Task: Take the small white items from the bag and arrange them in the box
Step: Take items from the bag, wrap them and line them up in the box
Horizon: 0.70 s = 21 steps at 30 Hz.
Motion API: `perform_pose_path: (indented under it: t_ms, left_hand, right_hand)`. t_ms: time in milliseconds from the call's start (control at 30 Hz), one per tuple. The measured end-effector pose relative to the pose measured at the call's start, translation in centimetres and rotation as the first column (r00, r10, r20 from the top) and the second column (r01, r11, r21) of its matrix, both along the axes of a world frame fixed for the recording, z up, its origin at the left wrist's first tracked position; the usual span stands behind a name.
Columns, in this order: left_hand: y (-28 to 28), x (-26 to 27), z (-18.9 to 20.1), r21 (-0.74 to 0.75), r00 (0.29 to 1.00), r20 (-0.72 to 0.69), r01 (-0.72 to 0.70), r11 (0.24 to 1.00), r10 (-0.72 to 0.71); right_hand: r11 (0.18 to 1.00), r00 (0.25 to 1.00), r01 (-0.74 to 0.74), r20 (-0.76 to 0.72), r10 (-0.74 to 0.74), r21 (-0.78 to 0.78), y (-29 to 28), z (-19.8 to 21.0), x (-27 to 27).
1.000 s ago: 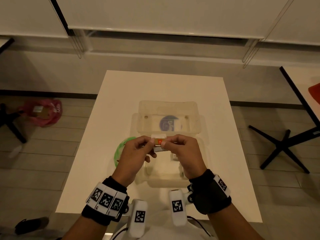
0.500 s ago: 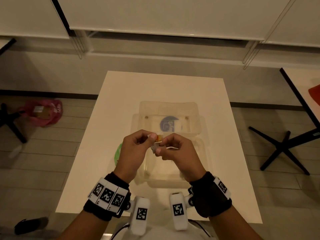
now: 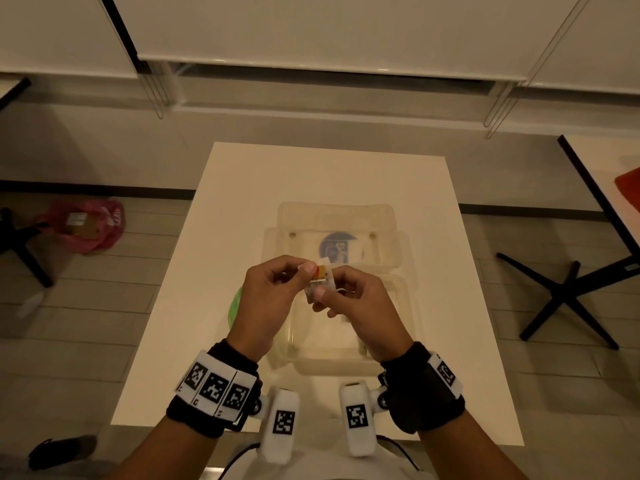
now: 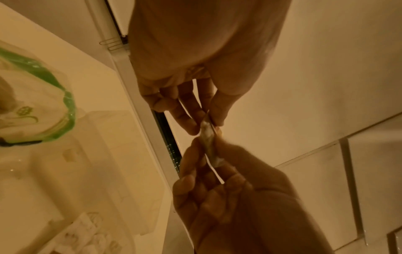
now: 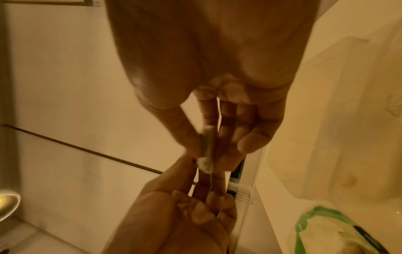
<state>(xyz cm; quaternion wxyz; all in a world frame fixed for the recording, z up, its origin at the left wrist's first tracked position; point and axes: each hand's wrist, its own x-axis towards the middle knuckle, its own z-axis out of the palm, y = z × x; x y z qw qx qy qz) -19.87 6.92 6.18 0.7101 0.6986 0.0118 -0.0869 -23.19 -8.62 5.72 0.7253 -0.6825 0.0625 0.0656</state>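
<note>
Both hands hold one small white packet (image 3: 320,278) with a red and yellow print above the clear plastic box (image 3: 408,306). My left hand (image 3: 304,270) pinches its upper end between thumb and forefinger; my right hand (image 3: 320,293) pinches its lower end. The packet (image 4: 207,137) stands on edge between the two hands in the left wrist view, and the packet (image 5: 206,151) shows the same way in the right wrist view. The green-rimmed bag (image 3: 235,304) lies left of the box, mostly hidden behind my left hand. Several white items (image 4: 87,230) lie in the box.
The box's open lid (image 3: 381,220), with a blue round label, lies flat on the white table (image 3: 242,202) behind the box. On the floor, a pink bag (image 3: 86,230) sits to the left and a black chair base (image 3: 568,292) to the right.
The hands have turned the packet from lying level to standing nearly upright, and have drawn closer together. The right hand's pinch has dropped to the packet's lower end.
</note>
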Motion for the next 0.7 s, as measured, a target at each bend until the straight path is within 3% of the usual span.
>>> perform_pose_path:
  t_ms: [267,700]
  left_hand:
    - [-0.1,0.3,-0.4,0.043,0.998,-0.007,-0.065,0.997,0.065]
    - [0.2,0.0,-0.7,0.08,0.996,-0.042,0.08,0.994,-0.077]
  right_hand:
    - [0.997,1.0,-0.018,0.022,0.02,-0.075,-0.2,-0.6,0.2]
    - [0.989,0.99,0.142,0.031,-0.14,-0.051,-1.0,-0.3,1.4]
